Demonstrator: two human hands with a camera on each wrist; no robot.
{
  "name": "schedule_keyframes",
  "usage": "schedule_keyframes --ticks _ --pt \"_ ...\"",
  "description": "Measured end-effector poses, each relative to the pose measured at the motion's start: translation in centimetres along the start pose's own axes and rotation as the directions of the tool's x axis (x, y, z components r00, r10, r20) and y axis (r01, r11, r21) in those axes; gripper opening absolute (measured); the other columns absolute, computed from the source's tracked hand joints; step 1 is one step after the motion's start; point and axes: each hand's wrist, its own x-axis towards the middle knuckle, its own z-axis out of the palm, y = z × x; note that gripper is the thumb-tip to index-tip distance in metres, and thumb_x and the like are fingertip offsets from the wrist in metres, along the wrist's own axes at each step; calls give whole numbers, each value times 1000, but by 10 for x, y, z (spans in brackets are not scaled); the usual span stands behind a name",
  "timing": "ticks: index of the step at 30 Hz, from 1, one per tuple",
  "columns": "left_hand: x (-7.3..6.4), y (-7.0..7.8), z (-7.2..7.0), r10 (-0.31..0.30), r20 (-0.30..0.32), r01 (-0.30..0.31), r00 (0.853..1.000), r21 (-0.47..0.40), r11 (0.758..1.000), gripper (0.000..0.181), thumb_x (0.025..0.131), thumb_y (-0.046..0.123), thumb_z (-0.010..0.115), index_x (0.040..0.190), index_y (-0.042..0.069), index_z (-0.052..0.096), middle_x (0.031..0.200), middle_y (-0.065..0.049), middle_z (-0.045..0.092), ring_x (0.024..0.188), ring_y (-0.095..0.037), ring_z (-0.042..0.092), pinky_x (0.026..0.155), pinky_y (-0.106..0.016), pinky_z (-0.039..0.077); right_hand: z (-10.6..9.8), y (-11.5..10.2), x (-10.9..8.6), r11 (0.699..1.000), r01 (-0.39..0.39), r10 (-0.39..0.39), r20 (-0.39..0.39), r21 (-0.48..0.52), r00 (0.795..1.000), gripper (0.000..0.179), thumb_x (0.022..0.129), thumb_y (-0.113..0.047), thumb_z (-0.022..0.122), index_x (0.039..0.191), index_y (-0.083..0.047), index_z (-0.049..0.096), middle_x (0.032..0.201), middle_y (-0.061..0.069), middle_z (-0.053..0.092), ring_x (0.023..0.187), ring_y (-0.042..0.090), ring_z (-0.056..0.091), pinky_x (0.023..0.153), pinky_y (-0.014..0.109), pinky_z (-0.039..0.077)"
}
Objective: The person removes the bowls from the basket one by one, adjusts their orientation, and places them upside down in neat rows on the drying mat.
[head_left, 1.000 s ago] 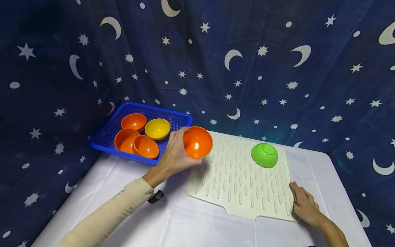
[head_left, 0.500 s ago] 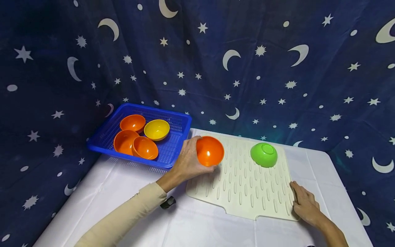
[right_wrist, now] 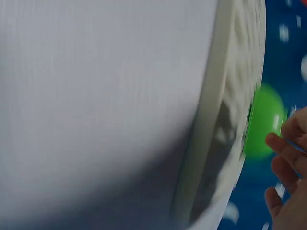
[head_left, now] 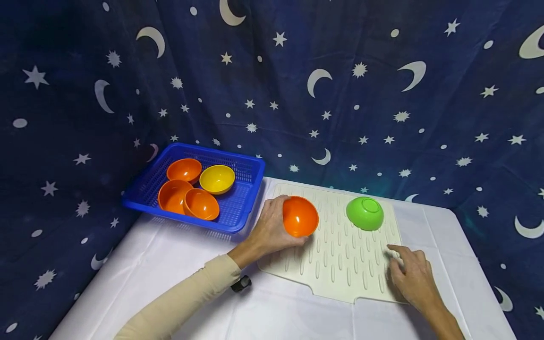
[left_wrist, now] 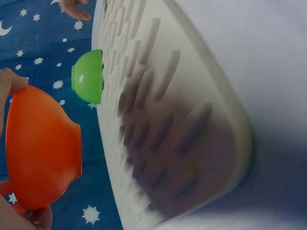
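My left hand [head_left: 271,227] grips an orange bowl [head_left: 301,216] by its rim, the inside facing the head camera. In the left wrist view the bowl [left_wrist: 45,148] hangs apart from the cream ridged drying mat [left_wrist: 201,158], casting a shadow on it. A green bowl [head_left: 364,214] sits upside down on the mat [head_left: 335,255] toward the back right. My right hand [head_left: 414,278] hovers over the mat's right edge with fingers loosely bent and nothing held. In the right wrist view its fingers [right_wrist: 288,155] appear in front of the green bowl [right_wrist: 264,122].
A blue perforated basket [head_left: 238,222] stands at the back left, holding several orange bowls [head_left: 201,204] and a yellow bowl [head_left: 217,179]. White cloth [head_left: 191,274] covers the table. Behind it hangs a dark blue curtain [head_left: 272,80] with moons and stars.
My left hand has carried the orange bowl from beside the basket rightward and nearer, over the mat. My right hand has left the mat's right edge and moved left, above the mat.
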Motion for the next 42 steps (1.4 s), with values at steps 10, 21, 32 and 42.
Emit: schedule_keyframes --ticks 10,21,32,42 --pt "-5 8 17 62 34 -60 997 -63 996 99 51 57 73 130 11 34 118 -1 44 106 -12 35 80 -27 39 25 -71 10 905 -79 -16 220 418 975 33 94 -24 48 126 -12 49 113 3 55 90 19 55 75 35 46" --pt "-19 13 31 170 71 -171 983 11 985 103 51 57 73 131 5 35 125 -6 40 113 -17 34 89 -30 37 80 -85 20 335 -415 -127 477 846 870 50 97 -32 40 140 -13 26 114 19 54 96 33 59 76 44 48" --pt "-22 16 38 29 116 -18 993 -94 995 111 47 55 81 135 7 31 127 -11 30 107 -20 41 80 -29 46 63 -116 24 253 -467 7 481 847 877 48 97 -28 39 136 -5 24 119 25 48 93 32 60 79 45 45" --pt "-13 15 37 -103 180 131 978 -149 980 85 66 48 73 134 8 39 127 -7 33 111 -20 29 80 -31 44 81 -90 36 323 -452 2 477 832 879 57 94 -42 41 140 -15 21 130 22 40 104 33 55 82 38 44"
